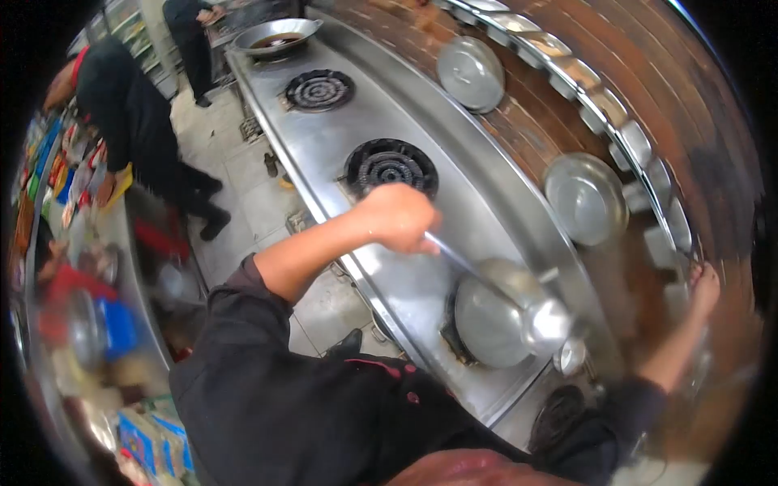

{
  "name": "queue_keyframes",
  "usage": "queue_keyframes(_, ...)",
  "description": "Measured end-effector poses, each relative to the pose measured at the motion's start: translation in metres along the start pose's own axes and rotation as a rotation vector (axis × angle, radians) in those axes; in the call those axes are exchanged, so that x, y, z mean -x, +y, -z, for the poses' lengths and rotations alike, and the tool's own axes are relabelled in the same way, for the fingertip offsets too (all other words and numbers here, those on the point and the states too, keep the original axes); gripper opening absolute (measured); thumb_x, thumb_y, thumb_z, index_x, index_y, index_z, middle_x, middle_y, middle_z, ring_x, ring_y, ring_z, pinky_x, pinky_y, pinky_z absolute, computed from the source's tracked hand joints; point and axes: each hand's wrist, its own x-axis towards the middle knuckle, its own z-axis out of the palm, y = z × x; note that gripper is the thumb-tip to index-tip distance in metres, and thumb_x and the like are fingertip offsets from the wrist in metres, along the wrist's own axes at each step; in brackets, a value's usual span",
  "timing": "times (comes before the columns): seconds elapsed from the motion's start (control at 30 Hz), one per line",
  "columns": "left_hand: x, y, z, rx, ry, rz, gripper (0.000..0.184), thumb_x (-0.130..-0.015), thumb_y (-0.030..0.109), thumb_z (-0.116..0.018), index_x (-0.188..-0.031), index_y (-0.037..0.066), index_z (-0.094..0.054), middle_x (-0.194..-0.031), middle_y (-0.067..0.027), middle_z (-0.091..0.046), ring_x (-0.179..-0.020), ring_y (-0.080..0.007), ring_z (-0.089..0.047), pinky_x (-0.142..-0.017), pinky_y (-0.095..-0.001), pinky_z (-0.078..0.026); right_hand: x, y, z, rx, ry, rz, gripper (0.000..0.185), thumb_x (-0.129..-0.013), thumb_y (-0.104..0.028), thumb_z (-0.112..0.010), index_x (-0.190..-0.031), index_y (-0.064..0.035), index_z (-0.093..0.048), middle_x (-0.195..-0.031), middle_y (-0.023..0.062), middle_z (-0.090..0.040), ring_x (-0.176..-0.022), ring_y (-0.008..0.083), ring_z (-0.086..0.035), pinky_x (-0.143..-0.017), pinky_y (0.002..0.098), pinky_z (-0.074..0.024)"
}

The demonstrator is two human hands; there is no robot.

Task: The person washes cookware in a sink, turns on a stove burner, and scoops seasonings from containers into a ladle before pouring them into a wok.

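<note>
My left hand is closed around the handle of a metal ladle. The ladle's shiny bowl is over the right edge of a round metal pan, which sits on the steel stove. At the far right, my right hand is raised at the end of a wall rack of metal containers. Its fingers are bent together around something too small to make out.
Two bare burners and a wok with dark liquid stand farther along the stove. Metal lids hang on the brick wall. A small metal cup is beside the pan. A co-worker leans over a cluttered counter at left; another person stands behind.
</note>
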Motion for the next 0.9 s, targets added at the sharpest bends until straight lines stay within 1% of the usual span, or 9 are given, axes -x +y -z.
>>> queue_keyframes(0.03,-0.005,0.0,0.008,-0.011,0.024,0.004,0.039,-0.078,0.049,-0.062,-0.092,0.013,-0.066,-0.077,-0.013,-0.065,-0.077,-0.0347,-0.063,-0.067,-0.0451,-0.05,-0.015,0.009,0.019,0.05,-0.111,-0.02,0.022,-0.091,-0.023,-0.053,-0.095,-0.0033,-0.061,-0.072,0.0011,-0.06,-0.057,0.0077,-0.053,-0.048,0.0202,-0.0416)
queue_keyframes(0.1,-0.012,0.016,0.041,-0.045,0.046,-0.005,0.036,-0.076,0.046,-0.065,-0.09,0.013,-0.066,-0.074,-0.0124,-0.065,-0.075,-0.0326,-0.063,-0.066,-0.0448,-0.049,0.011,0.004,0.023,0.051,-0.012,0.063,0.034,-0.091,-0.024,-0.055,-0.115,-0.0003,-0.058,-0.096,0.0086,-0.064,-0.082,0.0149,-0.062,-0.07,0.0256,-0.05)
queue_keyframes(0.17,-0.023,0.036,0.074,-0.086,0.048,-0.021,0.037,-0.076,0.045,-0.066,-0.089,0.01,-0.067,-0.078,-0.0146,-0.065,-0.08,-0.033,-0.063,-0.071,-0.0431,-0.048,0.035,-0.003,0.022,-0.107,-0.022,0.091,0.028,-0.092,-0.022,-0.055,-0.111,-0.0014,-0.059,-0.095,0.0091,-0.065,-0.083,0.0158,-0.063,-0.072,0.0276,-0.0515)
queue_keyframes(0.27,-0.043,0.055,0.113,-0.18,0.165,-0.082,0.037,-0.074,0.045,-0.069,-0.085,0.009,-0.067,-0.076,-0.0152,-0.064,-0.077,-0.0341,-0.062,-0.068,-0.0428,-0.048,0.046,-0.013,0.012,-0.086,0.101,0.101,0.024,-0.091,-0.02,-0.056,-0.101,0.0017,-0.058,-0.085,0.0095,-0.064,-0.071,0.0155,-0.062,-0.059,0.0273,-0.0516)
queue_keyframes(0.43,-0.078,0.085,0.17,-0.294,0.283,-0.175,0.037,-0.073,0.041,-0.07,-0.08,0.005,-0.064,-0.072,-0.0167,-0.062,-0.072,-0.0344,-0.06,-0.064,-0.0422,-0.045,0.055,-0.026,-0.002,-0.132,0.096,0.087,0.023,-0.09,-0.014,-0.053,-0.102,0.0055,-0.053,-0.078,0.0128,-0.065,-0.06,0.0156,-0.063,-0.05,0.0271,-0.0508)
queue_keyframes(0.6,-0.099,0.117,0.21,-0.344,0.246,-0.115,0.041,-0.075,0.045,-0.068,-0.083,0.005,-0.066,-0.074,-0.0149,-0.064,-0.075,-0.0312,-0.062,-0.067,-0.04,-0.047,0.062,-0.021,-0.015,-0.147,0.097,0.074,0.021,-0.09,-0.013,-0.053,-0.1,0.005,-0.053,-0.078,0.0137,-0.065,-0.058,0.0162,-0.063,-0.049,0.0272,-0.0512)
queue_keyframes(0.67,-0.11,0.12,0.219,-0.425,0.295,-0.144,0.036,-0.075,0.039,-0.069,-0.08,0.004,-0.063,-0.071,-0.0163,-0.061,-0.07,-0.0323,-0.059,-0.063,-0.0411,-0.045,0.065,-0.019,-0.02,-0.197,0.056,0.075,0.021,-0.09,-0.014,-0.054,-0.099,0.0048,-0.053,-0.078,0.0135,-0.065,-0.058,0.0161,-0.063,-0.049,0.0271,-0.0513)
queue_keyframes(0.8,-0.125,0.122,0.23,-0.447,0.342,-0.123,0.039,-0.075,0.04,-0.069,-0.085,0.002,-0.065,-0.075,-0.0166,-0.063,-0.073,-0.0316,-0.061,-0.065,-0.0401,-0.046,0.064,-0.016,-0.023,-0.214,0.059,0.08,0.02,-0.09,-0.013,-0.052,-0.098,0.0052,-0.054,-0.076,0.0125,-0.064,-0.059,0.0166,-0.063,-0.05,0.0273,-0.0515)
queue_keyframes(0.9,-0.124,0.136,0.241,-0.424,0.27,-0.07,0.04,-0.076,0.039,-0.069,-0.085,0.0,-0.065,-0.069,-0.0158,-0.062,-0.068,-0.0296,-0.062,-0.062,-0.0395,-0.047,0.067,-0.015,-0.026,-0.202,0.064,0.029,0.018,-0.09,-0.011,-0.051,-0.096,0.0057,-0.055,-0.077,0.0131,-0.063,-0.059,0.0174,-0.063,-0.05,0.0275,-0.0516)
